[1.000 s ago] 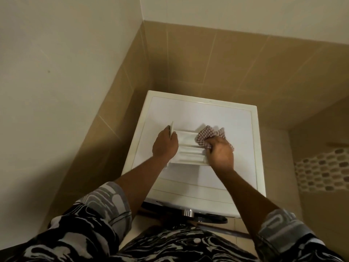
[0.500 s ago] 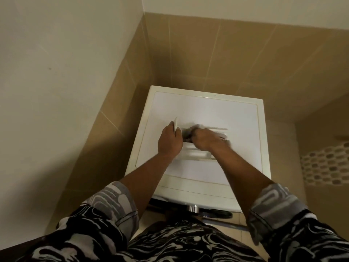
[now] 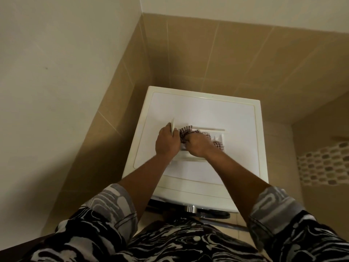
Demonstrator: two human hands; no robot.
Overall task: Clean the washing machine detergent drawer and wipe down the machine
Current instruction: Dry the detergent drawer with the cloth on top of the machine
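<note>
Since the white plastic detergent drawer (image 3: pixel 207 129) lies out of its slot and flat on the lid of the white washing machine (image 3: pixel 198 108), its compartments face up and can be reached from above. It sits crosswise near the middle of the lid, with its front panel standing up at the left end. The left hand (image 3: pixel 167 141) is curled round that end and grips the panel, most likely to stop the light drawer sliding on the smooth lid while it is rubbed. The right hand (image 3: pixel 197 145), just beside it, is closed round a bunched red-and-white checked cloth (image 3: pixel 184 131) and presses it down into the drawer. A loose tail of the cloth trails off to the right over the far compartments. The knuckles hide the fingertips, so I cannot tell which compartment is being wiped. The drawer cleaning looks to be the step in hand, with the wipe-down of the machine's body not yet begun. The machine stands in a corner of beige tiled wall (image 3: pixel 236 63), with plain pale wall above the tiles. Black-and-grey patterned sleeves (image 3: pixel 272 205) are pushed up to the elbows, probably to keep them away from the work.
</note>
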